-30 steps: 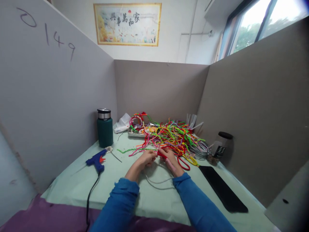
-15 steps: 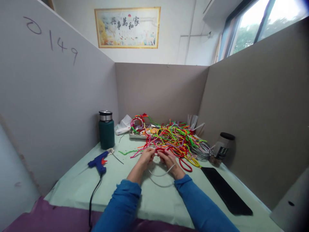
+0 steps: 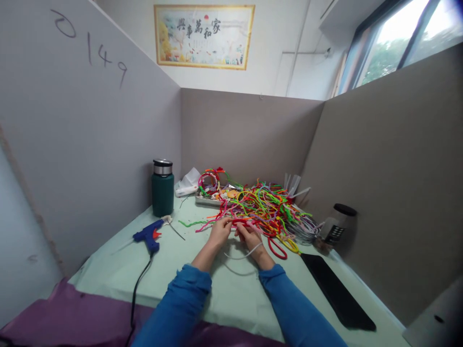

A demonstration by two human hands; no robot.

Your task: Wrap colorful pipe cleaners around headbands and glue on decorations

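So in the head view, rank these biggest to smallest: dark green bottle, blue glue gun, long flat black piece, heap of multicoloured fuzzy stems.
Heap of multicoloured fuzzy stems
Long flat black piece
Dark green bottle
Blue glue gun

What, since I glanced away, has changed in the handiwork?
The pink end of the red strand has swung up, away from the person, to the knuckles of the right hand. That hand and the left hand still hold the strand. Glue gun and bottle stayed put.
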